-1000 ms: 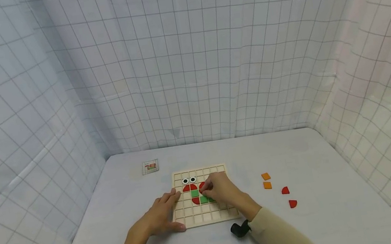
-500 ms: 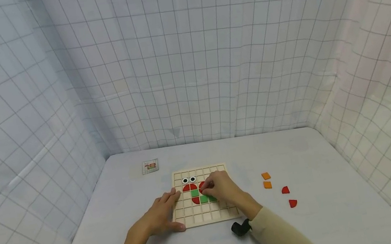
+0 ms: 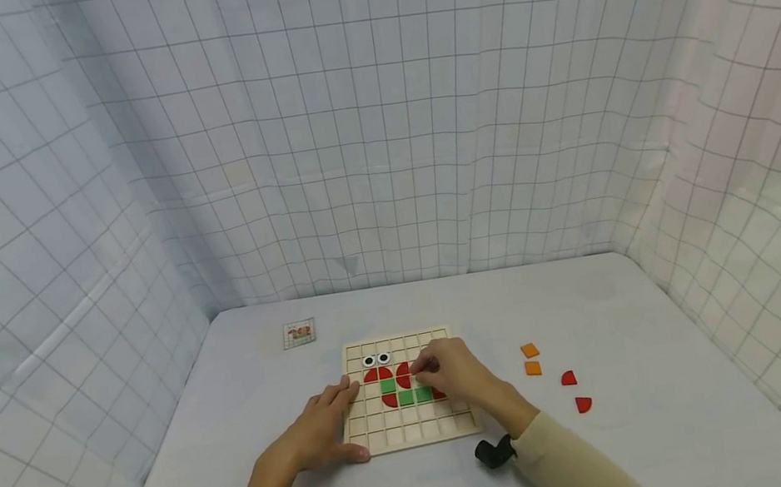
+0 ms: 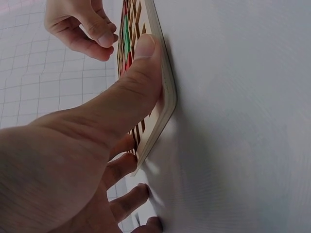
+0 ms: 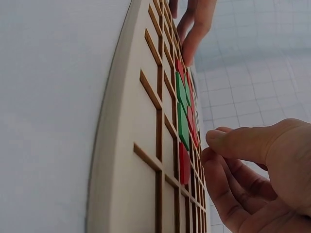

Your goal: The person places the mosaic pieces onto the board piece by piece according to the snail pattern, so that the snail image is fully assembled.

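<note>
A wooden grid board (image 3: 404, 437) lies on the table with green square tiles (image 3: 406, 398), red quarter-circle tiles (image 3: 402, 371) and two round eye tiles (image 3: 377, 359) set in its cells. My left hand (image 3: 316, 431) rests at the board's left side, its thumb (image 4: 138, 68) lying on the near rim and its fingertips along the left edge. Just above the board hovers my right hand (image 3: 455, 373), fingers loosely bent. In the right wrist view a small gap shows between thumb and index finger (image 5: 214, 182), with nothing in it. Beyond them, a red tile (image 5: 184, 165) sits at the row's end.
To the right of the board lie two orange square tiles (image 3: 532, 359), with two red quarter-circle tiles (image 3: 584, 404) farther right. A small picture card (image 3: 299, 333) lies at the back left. White grid-lined curtains (image 3: 377, 153) stand around the table.
My right hand has let go of a red quarter-circle in the board's upper row and shifted slightly right, uncovering the tiles there. The left hand stays at the board's edge.
</note>
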Demonstrator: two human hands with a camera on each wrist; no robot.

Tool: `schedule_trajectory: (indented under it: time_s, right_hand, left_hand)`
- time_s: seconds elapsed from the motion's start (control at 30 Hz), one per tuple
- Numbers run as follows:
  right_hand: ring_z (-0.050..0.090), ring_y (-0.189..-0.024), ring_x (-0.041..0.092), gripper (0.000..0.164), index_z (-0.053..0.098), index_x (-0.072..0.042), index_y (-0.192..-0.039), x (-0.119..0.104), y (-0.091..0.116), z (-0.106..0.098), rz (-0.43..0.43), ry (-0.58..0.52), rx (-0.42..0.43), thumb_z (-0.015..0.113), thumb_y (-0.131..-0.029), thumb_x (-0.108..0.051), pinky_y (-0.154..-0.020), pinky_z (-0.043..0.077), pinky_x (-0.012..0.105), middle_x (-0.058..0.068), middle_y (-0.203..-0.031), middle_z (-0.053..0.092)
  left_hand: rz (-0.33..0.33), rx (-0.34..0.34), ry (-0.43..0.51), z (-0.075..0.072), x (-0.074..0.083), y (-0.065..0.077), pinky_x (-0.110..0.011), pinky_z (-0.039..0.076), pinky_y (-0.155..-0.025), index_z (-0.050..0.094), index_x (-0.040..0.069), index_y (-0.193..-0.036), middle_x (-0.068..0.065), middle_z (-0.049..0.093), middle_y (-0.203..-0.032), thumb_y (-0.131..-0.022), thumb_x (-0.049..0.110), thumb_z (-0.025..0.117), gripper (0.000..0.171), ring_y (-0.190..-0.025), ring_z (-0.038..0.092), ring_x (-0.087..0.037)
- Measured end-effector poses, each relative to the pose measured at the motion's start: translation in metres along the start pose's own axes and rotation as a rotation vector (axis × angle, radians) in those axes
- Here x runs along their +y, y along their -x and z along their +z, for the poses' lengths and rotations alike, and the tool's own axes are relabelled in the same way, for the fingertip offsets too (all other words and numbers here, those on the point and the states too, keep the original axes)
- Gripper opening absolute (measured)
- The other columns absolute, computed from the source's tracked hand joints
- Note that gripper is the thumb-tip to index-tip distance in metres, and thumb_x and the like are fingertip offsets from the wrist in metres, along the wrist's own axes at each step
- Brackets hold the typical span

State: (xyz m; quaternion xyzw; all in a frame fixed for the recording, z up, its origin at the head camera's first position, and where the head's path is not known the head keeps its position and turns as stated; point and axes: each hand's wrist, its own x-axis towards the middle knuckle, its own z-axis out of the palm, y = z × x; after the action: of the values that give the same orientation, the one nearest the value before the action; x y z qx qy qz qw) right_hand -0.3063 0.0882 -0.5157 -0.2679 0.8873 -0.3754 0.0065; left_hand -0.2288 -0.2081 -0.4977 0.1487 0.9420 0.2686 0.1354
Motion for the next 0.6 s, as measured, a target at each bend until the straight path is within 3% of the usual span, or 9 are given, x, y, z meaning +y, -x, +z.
schedule_trajectory:
  time_s: [0.33, 0.6]
  right_hand:
    - [0.078, -0.096, 0.014, 0.010, 0.090, -0.008, -0.112, 0.020, 0.015, -0.024, 0.038, 0.043, 0.012, 0.086, -0.103, -0.004, -0.081, 0.065, 0.027, 0.006, -0.111, 0.084]
    - [0.079, -0.104, 0.021, 0.016, 0.089, -0.008, -0.116, 0.045, 0.034, -0.053, 0.077, 0.091, 0.058, 0.089, -0.101, -0.005, -0.082, 0.065, 0.028, 0.006, -0.114, 0.083]
  left_hand:
    - [-0.025, -0.004, 0.009, -0.001, 0.003, -0.001, -0.079, 0.036, -0.136, 0.043, 0.001, -0.177, -0.025, 0.031, -0.191, -0.085, 0.035, 0.106, 0.117, -0.171, 0.033, -0.062]
    - [-0.026, 0.002, 0.018, 0.001, 0.005, -0.001, -0.078, 0.038, -0.135, 0.043, 0.001, -0.177, -0.026, 0.032, -0.191, -0.084, 0.033, 0.107, 0.117, -0.169, 0.037, -0.062]
